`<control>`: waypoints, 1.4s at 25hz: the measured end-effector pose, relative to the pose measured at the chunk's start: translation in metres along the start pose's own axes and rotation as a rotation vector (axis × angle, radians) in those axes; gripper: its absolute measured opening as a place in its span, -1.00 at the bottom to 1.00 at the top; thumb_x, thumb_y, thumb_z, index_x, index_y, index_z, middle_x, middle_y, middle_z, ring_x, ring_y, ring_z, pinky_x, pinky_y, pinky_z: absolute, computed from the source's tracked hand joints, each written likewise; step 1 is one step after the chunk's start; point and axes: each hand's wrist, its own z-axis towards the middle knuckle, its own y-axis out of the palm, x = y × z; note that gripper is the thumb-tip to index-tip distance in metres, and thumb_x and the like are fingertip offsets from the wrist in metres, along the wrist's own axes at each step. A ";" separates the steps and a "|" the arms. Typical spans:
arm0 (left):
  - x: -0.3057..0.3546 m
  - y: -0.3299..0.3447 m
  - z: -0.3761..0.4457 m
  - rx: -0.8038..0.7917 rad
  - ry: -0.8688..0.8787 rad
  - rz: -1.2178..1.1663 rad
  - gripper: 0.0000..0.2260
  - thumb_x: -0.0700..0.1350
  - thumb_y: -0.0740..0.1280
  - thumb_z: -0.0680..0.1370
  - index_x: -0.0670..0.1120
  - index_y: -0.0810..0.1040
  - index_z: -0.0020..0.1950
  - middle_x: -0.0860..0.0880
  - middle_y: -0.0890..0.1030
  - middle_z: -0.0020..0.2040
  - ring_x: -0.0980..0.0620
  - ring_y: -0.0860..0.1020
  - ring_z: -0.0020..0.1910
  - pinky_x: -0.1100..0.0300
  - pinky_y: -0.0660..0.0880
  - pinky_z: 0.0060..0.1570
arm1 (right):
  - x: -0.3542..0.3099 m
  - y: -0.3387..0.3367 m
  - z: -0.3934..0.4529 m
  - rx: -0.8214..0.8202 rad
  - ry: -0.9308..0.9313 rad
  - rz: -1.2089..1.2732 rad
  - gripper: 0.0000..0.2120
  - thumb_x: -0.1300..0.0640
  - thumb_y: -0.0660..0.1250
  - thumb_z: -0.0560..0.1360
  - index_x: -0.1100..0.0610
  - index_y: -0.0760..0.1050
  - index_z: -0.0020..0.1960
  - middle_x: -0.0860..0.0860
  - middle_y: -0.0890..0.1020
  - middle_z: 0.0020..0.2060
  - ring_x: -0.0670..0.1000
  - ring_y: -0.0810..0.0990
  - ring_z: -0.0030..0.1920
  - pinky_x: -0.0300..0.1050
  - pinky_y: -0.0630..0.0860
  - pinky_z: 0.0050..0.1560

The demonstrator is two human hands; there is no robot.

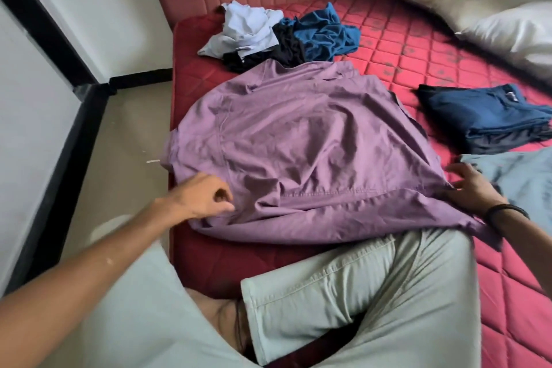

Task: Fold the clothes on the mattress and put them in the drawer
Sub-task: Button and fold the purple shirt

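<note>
Purple shirt: a wrinkled purple cotton shirt (298, 152) lies spread across the near part of the red quilted mattress (433, 48), its near hem reaching the person's pale shorts (358, 284).
Left grip: the left hand (206, 199) hovers at the shirt's near left corner, fingers curled toward the thumb; blur hides whether they pinch any cloth.
Right grip: the right hand (469, 185), a black band at its wrist, rests with fingers spread and fairly straight on the shirt's right edge, holding nothing.
Unfolded pile: a white garment (245, 28), a black garment (268, 54) and a crumpled blue garment (325, 33) lie heaped just beyond the shirt's far edge, near the padded headboard.
Folded stack: a folded navy stack (484, 116) sits to the right, apart from the shirt; a light blue garment (519, 182) lies just beside the right hand.
Edges: the shirt's left side overhangs the mattress's left edge, above the beige floor (125, 140).
Open room: bare mattress shows between shirt and navy stack, and at the near right; two pillows (478, 6) fill the far right corner.
</note>
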 end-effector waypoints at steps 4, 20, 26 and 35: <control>0.028 0.051 -0.005 0.104 -0.014 0.055 -0.84 -0.02 0.47 0.49 0.04 0.65 0.05 0.04 0.70 0.01 -0.05 0.66 0.05 0.09 0.57 -0.08 | -0.018 0.003 0.003 0.027 -0.231 -0.267 -0.85 0.18 0.59 0.40 0.07 0.71 -0.04 0.20 0.72 -0.13 0.24 0.68 -0.06 0.03 0.52 -0.04; -0.006 0.020 -0.017 -0.014 -0.146 0.152 -0.83 0.10 0.50 0.43 0.14 0.52 -0.19 0.18 0.55 -0.22 0.05 0.63 -0.08 0.16 0.52 -0.12 | 0.036 -0.011 -0.005 -0.115 0.151 0.238 -0.86 0.38 0.42 0.52 0.21 0.66 0.02 0.30 0.68 -0.02 0.16 0.62 -0.05 -0.43 0.49 -0.32; -0.028 -0.022 -0.023 0.049 -0.240 0.145 -0.80 0.12 0.53 0.40 0.19 0.51 -0.24 0.19 0.59 -0.23 0.02 0.65 -0.10 0.15 0.52 -0.14 | 0.023 -0.024 -0.010 -0.018 0.271 0.655 -0.88 0.21 0.52 0.49 0.21 0.60 -0.08 0.15 0.62 -0.24 0.00 0.53 -0.38 -0.25 0.53 -0.43; -0.009 -0.009 -0.020 -0.376 -0.109 -0.107 -0.76 0.20 0.58 0.35 0.06 0.69 -0.24 0.19 0.69 -0.28 0.32 0.58 -0.31 0.40 0.44 -0.26 | 0.014 -0.010 -0.001 -0.024 0.246 -0.116 -0.81 0.12 0.49 0.39 0.14 0.60 -0.04 0.29 0.68 0.02 0.24 0.64 0.03 0.05 0.52 0.04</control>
